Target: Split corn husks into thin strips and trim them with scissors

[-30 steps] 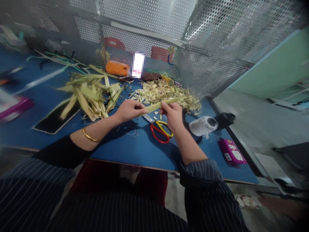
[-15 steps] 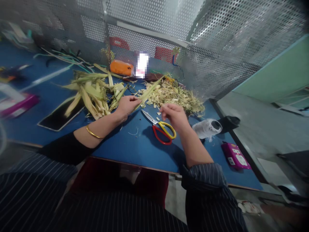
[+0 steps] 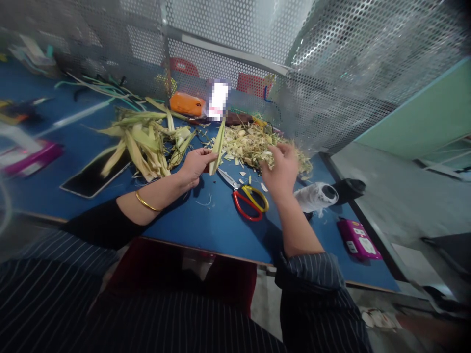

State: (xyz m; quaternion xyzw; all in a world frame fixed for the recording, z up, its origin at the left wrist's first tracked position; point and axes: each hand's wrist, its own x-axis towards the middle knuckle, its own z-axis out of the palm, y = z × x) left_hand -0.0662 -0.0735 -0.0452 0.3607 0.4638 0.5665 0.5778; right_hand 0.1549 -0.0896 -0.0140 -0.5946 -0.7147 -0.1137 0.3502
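Between the thumb and fingers of my left hand (image 3: 196, 166) is a pale green strip of corn husk (image 3: 220, 142), its long end pointing away from me. My right hand (image 3: 281, 169) hovers over the near edge of a heap of shredded husk scraps (image 3: 246, 139). Its fingers are apart and I see nothing in them. On the table between my hands lie scissors (image 3: 247, 201) with one red and one yellow handle, blades parted slightly. A bundle of whole corn husks (image 3: 142, 142) rests left of my left hand, partly over a black flat panel (image 3: 96, 171).
To the right on the blue table (image 3: 206, 228) are a white thread spool (image 3: 317, 196), a black spool (image 3: 351, 189) and a purple packet (image 3: 359, 239). An orange packet (image 3: 187, 104) and a lit phone (image 3: 218, 100) stand before the perforated metal screen (image 3: 235, 56).
The husk strip has swung from leaning right to nearly straight ahead. My right hand has moved away over the scrap heap, its fingers spreading. Small pieces now lie near the scissors.
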